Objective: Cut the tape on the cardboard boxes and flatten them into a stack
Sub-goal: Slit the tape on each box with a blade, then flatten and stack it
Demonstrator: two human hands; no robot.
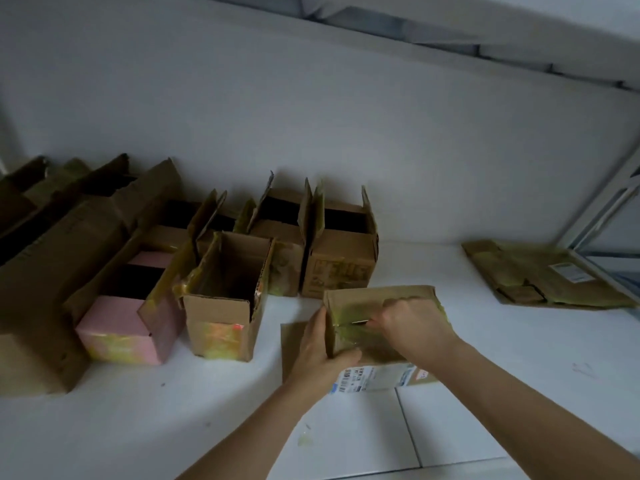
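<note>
A small taped cardboard box point(356, 299) stands on the white floor in front of me, its flaps spread out beneath it. My left hand point(320, 351) grips its left edge. My right hand point(412, 327) holds a thin blade point(360, 322) whose tip lies in the yellowish tape across the box's upper face. A shipping label point(374, 375) shows on the flap below the box.
Several open cardboard boxes point(228, 299) stand in rows against the white wall to the left, one of them pink point(114, 327). Flattened cardboard point(543, 275) lies at the right by a window frame. A scrap of tape point(304, 439) lies on the floor.
</note>
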